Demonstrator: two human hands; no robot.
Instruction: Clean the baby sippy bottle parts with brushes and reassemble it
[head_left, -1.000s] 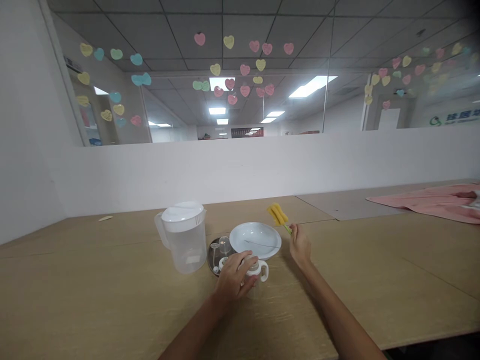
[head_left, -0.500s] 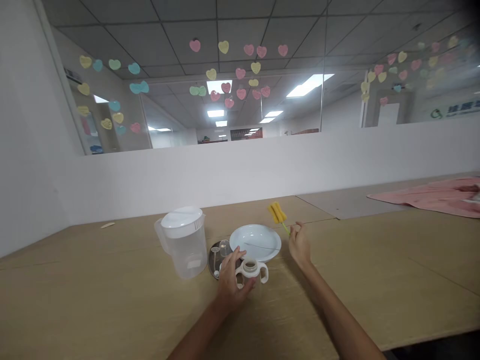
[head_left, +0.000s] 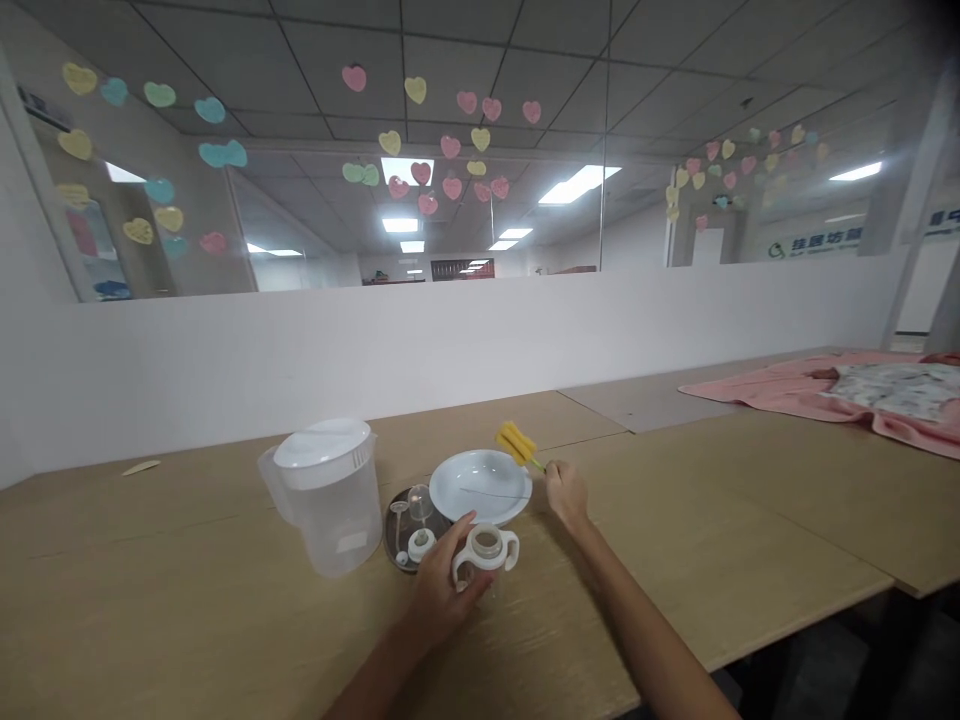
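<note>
A: Where is the bottle, please?
B: It is in front of the bowl, on the side near the person. It is upright, with its mouth facing up and a white handle at each side. Its clear body is difficult to see, so I cannot tell if the bottom touches the tabletop.
A: And what does the left hand do?
B: It is clamped on the bottle from the left side, with the thumb in front.
A: The right hand, is it also occupied?
B: Yes, its fingers are together around the green stem of a brush. The yellow head of this brush is raised and points to the left, near the far right edge of the bowl.
A: Which things are at the left?
B: Just beside the bowl is a dark round tray. On it I see a clear dome and a white ring. Farther left stands the pitcher with a white lid. At the far right, a pink cloth is spread.
</note>
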